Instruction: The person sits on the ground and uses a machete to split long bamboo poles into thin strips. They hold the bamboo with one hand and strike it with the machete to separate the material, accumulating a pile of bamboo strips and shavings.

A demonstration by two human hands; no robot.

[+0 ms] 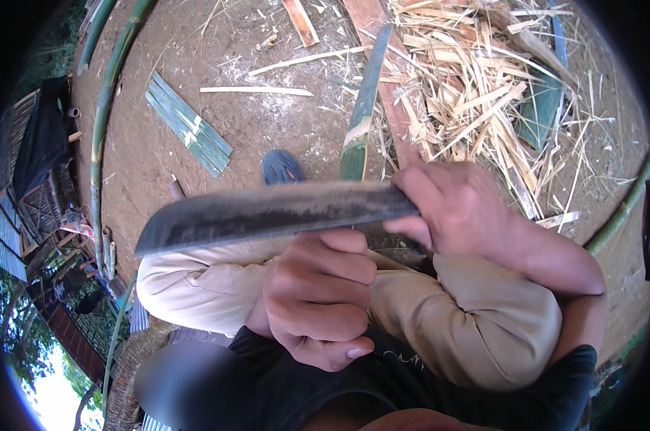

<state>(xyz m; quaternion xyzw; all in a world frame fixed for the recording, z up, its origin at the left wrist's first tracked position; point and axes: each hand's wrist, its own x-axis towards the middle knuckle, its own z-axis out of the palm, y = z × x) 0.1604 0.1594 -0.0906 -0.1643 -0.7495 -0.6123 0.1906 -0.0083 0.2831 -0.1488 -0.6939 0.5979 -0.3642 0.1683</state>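
My right hand [454,205] is closed round the handle end of a machete [267,215]. Its broad dark blade reaches leftward across my lap, slightly blurred. Below the blade, my left hand [321,294] is curled into a closed grip, thumb toward me. A long green bamboo strip [361,115] slants down from the far side and passes behind the blade, in line with my left fist. The blade hides where the strip meets the fingers. The strip has a pale band partway along it.
Pale shavings [476,93] are heaped at far right beside a reddish-brown board [393,93]. Split green bamboo [188,126] lies on the dirt, left of a blue-grey clog [280,167]. Long bamboo poles [102,129] curve along the left. My bent knees [196,287] sit under the blade.
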